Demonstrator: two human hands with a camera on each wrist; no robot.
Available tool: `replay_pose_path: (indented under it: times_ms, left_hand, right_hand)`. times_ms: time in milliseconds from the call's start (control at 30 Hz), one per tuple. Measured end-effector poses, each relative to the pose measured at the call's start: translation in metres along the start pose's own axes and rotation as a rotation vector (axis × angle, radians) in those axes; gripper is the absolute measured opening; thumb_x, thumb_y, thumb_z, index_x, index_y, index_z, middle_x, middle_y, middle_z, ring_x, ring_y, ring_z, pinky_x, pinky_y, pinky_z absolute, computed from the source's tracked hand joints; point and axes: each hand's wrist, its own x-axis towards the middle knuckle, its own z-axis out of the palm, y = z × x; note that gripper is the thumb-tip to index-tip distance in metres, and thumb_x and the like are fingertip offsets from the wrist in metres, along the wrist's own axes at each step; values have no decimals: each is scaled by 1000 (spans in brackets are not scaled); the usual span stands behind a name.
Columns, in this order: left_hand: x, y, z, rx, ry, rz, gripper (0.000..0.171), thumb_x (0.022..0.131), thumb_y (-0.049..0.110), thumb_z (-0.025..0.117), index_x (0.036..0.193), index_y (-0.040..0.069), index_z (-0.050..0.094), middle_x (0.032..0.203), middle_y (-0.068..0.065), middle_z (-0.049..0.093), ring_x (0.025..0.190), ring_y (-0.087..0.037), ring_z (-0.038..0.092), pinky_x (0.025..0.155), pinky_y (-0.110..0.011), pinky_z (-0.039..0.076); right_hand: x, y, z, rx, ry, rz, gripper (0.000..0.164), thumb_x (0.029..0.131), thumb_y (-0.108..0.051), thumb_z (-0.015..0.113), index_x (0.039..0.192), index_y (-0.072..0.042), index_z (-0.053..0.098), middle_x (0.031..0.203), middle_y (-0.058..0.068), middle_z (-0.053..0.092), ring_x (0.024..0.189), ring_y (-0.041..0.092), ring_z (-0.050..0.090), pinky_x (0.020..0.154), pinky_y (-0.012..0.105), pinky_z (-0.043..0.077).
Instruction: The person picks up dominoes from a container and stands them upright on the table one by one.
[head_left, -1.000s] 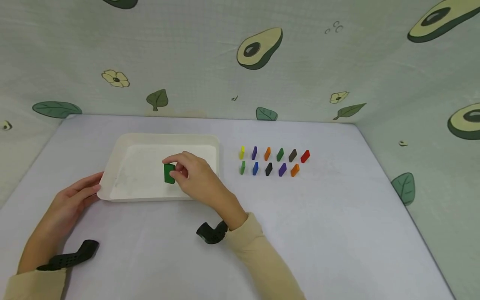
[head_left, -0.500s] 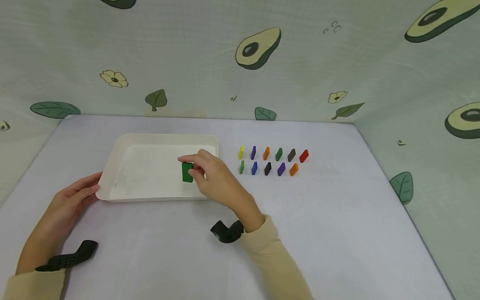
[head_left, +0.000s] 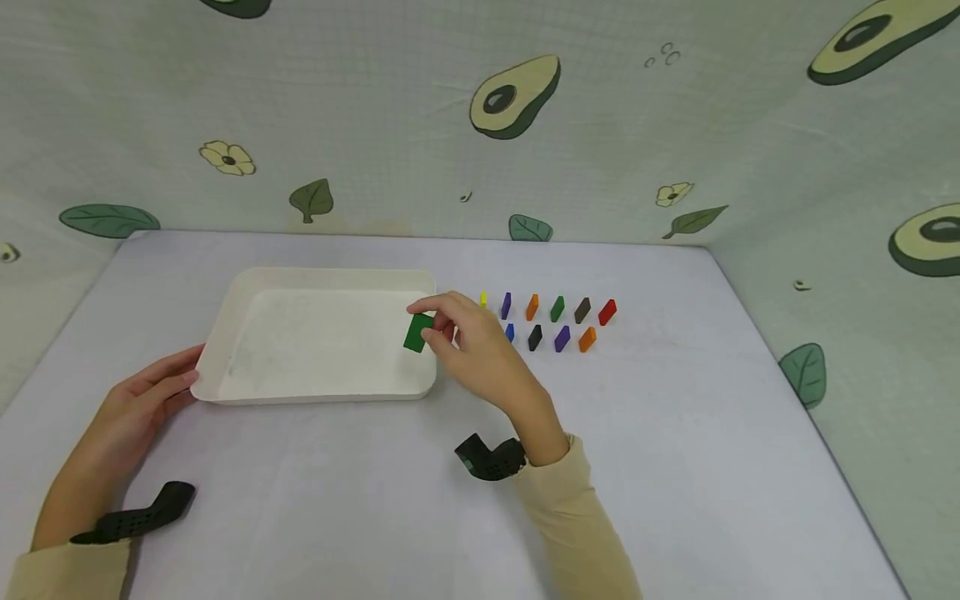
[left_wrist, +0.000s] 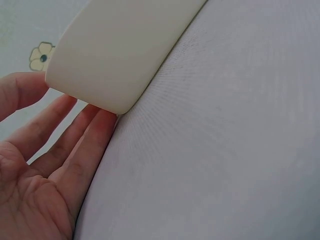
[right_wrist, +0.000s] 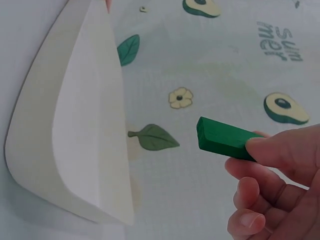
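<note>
My right hand [head_left: 487,354] pinches a green domino block [head_left: 417,333] between thumb and fingers, above the right end of the white tray [head_left: 315,333]. The right wrist view shows the domino [right_wrist: 225,139] lengthwise, one end under the thumb, raised beside the tray wall [right_wrist: 35,130]. At the tray's left end, my left hand [head_left: 142,417] touches the near corner with extended fingers. Seen from the left wrist, the fingertips [left_wrist: 102,120] meet the tray's end wall [left_wrist: 110,55] and the thumb lies at its upper edge. The tray's inside holds nothing visible.
Right of the tray, small domino blocks stand upright in two rows. They include a red one [head_left: 607,312], a black one [head_left: 535,337] and an orange one [head_left: 587,339]. My right hand hides part of the left end. A patterned cloth [head_left: 375,108] hangs behind the white table [head_left: 675,450].
My right hand has carried the green domino rightwards across the tray to its right side, and the domino has tilted. My left hand stays at the tray's corner.
</note>
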Motion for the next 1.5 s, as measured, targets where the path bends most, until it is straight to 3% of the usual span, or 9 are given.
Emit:
replay_pose_path:
  times_ms: [433,700,900,1033,1500]
  left_hand:
    - [0,1,-1,-21,-24,9,37,97,3,44,129,17,56,122,19,56,103,7,58,79,-8,49]
    - [-2,0,-1,43,23,-8,37,96,8,49,132,18,53,121,21,56,102,8,57,78,-7,49]
    - [-2,0,-2,-14,-29,25,37,97,3,45,130,15,55,123,17,56,104,6,58,80,-8,49]
    - [0,0,-1,-27,-20,18,36,96,3,46,129,15,56,123,16,56,104,5,57,80,-9,49]
    - [0,-1,0,19,26,5,37,96,8,50,131,15,53,125,15,53,104,6,57,80,-8,49]
  right_hand:
    - [-8,14,-21,-20,51,70,26,89,-10,60,115,-9,61,86,1,56,78,12,51,67,23,46]
    - [-13,20,-38,-6,94,129,26,89,-12,60,116,-13,61,85,2,56,76,15,51,68,26,46]
    - [-20,28,-52,9,138,179,26,89,-12,60,116,-14,60,88,3,58,74,18,51,63,24,44]
    - [-26,34,-64,2,183,217,27,89,-11,59,116,-14,60,89,5,58,75,18,51,64,21,45]
    - [-51,70,-103,-132,314,317,27,91,-11,56,118,-7,57,86,8,53,74,17,49,58,14,42]
